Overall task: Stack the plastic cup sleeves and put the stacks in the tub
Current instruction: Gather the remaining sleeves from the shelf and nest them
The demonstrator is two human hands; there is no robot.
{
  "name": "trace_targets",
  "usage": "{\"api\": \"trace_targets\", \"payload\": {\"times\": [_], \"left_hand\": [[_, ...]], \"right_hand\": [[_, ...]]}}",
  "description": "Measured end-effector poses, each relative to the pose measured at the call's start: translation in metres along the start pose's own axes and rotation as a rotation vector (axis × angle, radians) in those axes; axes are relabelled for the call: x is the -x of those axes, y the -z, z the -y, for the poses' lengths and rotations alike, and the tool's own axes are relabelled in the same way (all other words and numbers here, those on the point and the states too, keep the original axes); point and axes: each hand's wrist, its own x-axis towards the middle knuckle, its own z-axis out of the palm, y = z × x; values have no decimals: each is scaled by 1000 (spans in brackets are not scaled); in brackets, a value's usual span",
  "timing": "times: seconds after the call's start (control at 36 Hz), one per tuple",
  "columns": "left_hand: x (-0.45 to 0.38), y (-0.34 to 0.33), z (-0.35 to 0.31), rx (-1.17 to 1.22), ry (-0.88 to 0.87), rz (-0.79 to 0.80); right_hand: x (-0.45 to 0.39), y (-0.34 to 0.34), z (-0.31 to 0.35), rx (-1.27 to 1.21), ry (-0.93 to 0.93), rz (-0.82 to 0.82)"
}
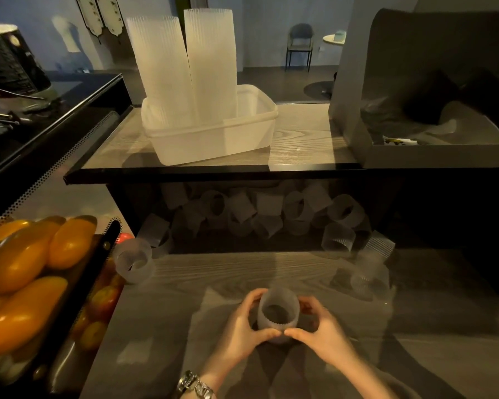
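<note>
**Sleeve held between both hands, tub far ahead**

A frosted, ribbed plastic cup sleeve [277,313] is clasped between the left hand [242,326] and right hand [320,329], fingers curled round it, just above the grey wood-grain desk [185,326]. Its open end and long axis are tipped toward the camera. The translucent rectangular tub [213,136] lies well beyond both hands, slightly left.

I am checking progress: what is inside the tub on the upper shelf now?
Two tall stacks of cup sleeves stand in the tub, leaning slightly. Its frosted wall blurs their lower ends, so the bottom is unclear.
</note>
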Motion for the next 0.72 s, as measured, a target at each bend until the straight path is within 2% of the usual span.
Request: {"api": "trace_targets", "payload": {"times": [0.36,0.56,0.64,0.72], "left_hand": [[2,-1,-7,-58,-22,47],[-1,1,-30,-84,12,44],[-8,-6,-47,-93,-19,-3],[-22,-18,-68,-121,-62,58]], "right_hand": [[-2,11,-5,-28,-5,47],[-14,43,-6,-165,-10,-327],[-23,68,-6,-13,14,-537],[-32,93,-14,169,-49,-682]]}}
